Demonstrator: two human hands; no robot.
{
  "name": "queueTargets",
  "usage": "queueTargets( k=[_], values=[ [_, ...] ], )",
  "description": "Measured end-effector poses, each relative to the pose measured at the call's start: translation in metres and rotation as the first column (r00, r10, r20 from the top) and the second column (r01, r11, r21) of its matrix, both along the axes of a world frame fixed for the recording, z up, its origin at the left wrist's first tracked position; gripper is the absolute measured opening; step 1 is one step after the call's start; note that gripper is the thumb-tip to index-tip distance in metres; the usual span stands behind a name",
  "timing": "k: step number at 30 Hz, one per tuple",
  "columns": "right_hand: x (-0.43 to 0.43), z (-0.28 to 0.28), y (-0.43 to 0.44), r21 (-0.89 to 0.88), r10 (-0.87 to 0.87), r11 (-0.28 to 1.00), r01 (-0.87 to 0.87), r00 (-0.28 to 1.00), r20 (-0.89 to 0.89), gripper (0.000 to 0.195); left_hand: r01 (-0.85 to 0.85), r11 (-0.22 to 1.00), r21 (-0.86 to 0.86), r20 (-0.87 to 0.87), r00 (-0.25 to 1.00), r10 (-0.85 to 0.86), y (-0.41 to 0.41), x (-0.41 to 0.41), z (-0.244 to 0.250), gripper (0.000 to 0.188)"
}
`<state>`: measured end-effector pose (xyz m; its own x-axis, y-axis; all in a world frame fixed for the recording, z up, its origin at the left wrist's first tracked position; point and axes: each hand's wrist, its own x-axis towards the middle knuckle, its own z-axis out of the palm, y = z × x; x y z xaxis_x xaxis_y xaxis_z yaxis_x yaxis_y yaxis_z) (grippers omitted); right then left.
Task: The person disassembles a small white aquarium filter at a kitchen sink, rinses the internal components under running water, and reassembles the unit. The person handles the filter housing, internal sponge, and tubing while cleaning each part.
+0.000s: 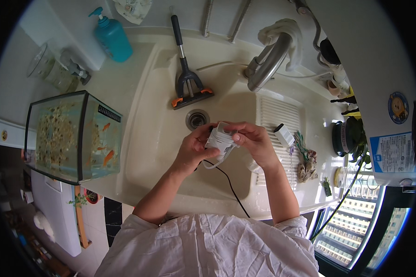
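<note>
Above the sink basin [149,149] I hold a small white plastic device [219,141], which looks like an aquarium pump or filter body. My left hand [194,149] grips its side, fingers behind it. My right hand [254,140] has thumb and fingers on its upper part, by a squarish white piece. A white tube or cord [220,164] loops beneath the device. A black cable [230,181] runs from under my left hand to the sink's front edge; where it joins is hidden. Just beyond the device lies the round metal drain [197,119].
A mop-like tool [185,69] rests in the basin. The metal faucet [268,62] overhangs it. On the ribbed drainboard [277,109] lies a white-and-black filter part [284,134], near gloves [306,164]. A fish tank [76,138] with goldfish stands left, a teal pump bottle [112,38] behind.
</note>
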<state>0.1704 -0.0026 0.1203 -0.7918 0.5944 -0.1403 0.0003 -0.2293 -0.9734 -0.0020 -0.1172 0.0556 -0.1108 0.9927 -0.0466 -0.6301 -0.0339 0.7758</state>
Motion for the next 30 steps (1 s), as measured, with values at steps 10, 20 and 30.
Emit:
queueTargets(
  k=[10,20,30],
  values=[
    [-0.005,-0.01,-0.013,0.16,-0.131,0.979,0.128,0.991,0.005,0.032,0.03,0.999,-0.027,0.092,0.995,-0.028,0.0,0.001,0.0,0.07],
    [-0.024,0.011,-0.038,0.895,-0.254,0.419,-0.154,0.926,0.279,0.078,-0.005,0.986,-0.165,0.063,0.998,0.016,0.0,0.007,-0.005,0.065],
    [-0.04,-0.024,-0.055,0.944,-0.482,0.328,-0.014,0.857,0.18,0.075,-0.1,0.98,-0.171,-0.231,0.971,0.058,0.0,0.008,-0.005,0.068]
  ],
)
